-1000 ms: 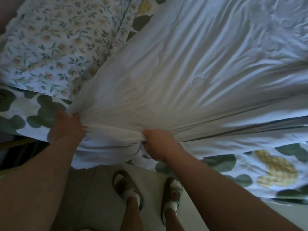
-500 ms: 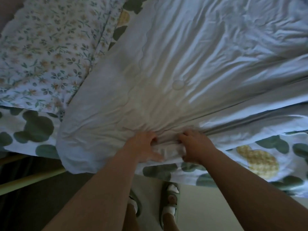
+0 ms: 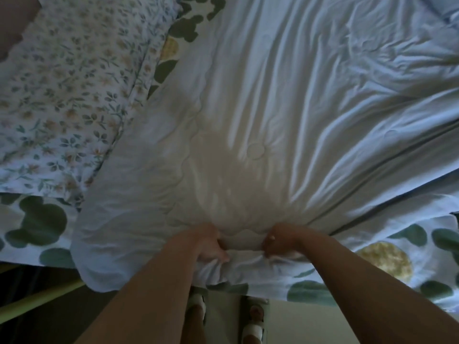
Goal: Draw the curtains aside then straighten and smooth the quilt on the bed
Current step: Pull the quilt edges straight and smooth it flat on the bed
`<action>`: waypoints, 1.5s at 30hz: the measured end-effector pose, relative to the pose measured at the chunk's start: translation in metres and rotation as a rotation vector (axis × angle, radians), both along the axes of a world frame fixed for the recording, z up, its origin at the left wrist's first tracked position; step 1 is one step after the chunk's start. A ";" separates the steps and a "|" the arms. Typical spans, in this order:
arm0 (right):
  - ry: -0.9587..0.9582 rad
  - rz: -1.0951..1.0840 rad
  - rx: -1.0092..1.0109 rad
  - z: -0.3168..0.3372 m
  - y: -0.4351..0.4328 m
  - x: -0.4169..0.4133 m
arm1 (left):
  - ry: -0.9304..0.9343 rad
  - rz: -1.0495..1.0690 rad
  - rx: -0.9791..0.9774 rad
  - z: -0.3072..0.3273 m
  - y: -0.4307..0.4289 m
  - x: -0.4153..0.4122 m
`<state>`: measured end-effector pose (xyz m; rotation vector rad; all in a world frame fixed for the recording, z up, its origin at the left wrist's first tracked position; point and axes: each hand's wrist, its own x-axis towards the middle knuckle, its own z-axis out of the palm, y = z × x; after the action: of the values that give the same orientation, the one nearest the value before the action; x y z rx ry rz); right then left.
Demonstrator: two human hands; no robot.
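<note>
Quilt (image 3: 273,95) lies across the bed (image 3: 37,219), its far right badly creased. The left hand (image 3: 206,242) and right hand (image 3: 280,240), close together, each clamp its bunched near edge. This looks like the straightening step — next probably comes an even pull toward the bedside

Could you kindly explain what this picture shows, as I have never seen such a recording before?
There is no machine here: a person wears a wide-angle camera on the head, so you look down along their bare arms. The left hand and the right hand each grip the bunched near edge of the white quilt, which lies creased over a sheet with green and yellow shapes. A floral pillow lies at upper left. At the bottom, the person's sandals show.
</note>
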<state>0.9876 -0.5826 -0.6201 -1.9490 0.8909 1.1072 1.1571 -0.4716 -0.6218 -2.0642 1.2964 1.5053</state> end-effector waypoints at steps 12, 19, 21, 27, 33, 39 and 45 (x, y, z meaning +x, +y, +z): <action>-0.538 -0.222 -0.429 0.024 -0.078 0.166 | -0.429 0.603 -0.557 0.028 -0.121 0.197; -0.693 -0.072 -0.627 0.028 -0.145 0.302 | -0.485 0.601 -0.500 0.014 -0.178 0.267; -0.709 -0.007 -0.655 0.028 -0.164 0.338 | -0.454 0.603 -0.509 0.003 -0.190 0.275; -0.389 0.192 -0.639 0.006 -0.211 0.403 | -0.339 0.643 -0.559 -0.025 -0.200 0.293; -0.161 -0.576 -0.546 -0.023 -0.234 0.409 | -0.240 0.613 -0.488 -0.032 -0.207 0.304; -0.096 -0.595 -0.550 -0.037 -0.241 0.415 | -0.203 0.412 -0.562 -0.034 -0.205 0.302; -0.728 -0.403 -0.661 0.019 -0.228 0.481 | -0.329 0.607 -0.810 -0.022 -0.195 0.317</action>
<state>1.4689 -0.8105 -0.6008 -2.2766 1.2219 -0.1878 1.4738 -0.6662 -0.6434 -3.2775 1.3371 0.7580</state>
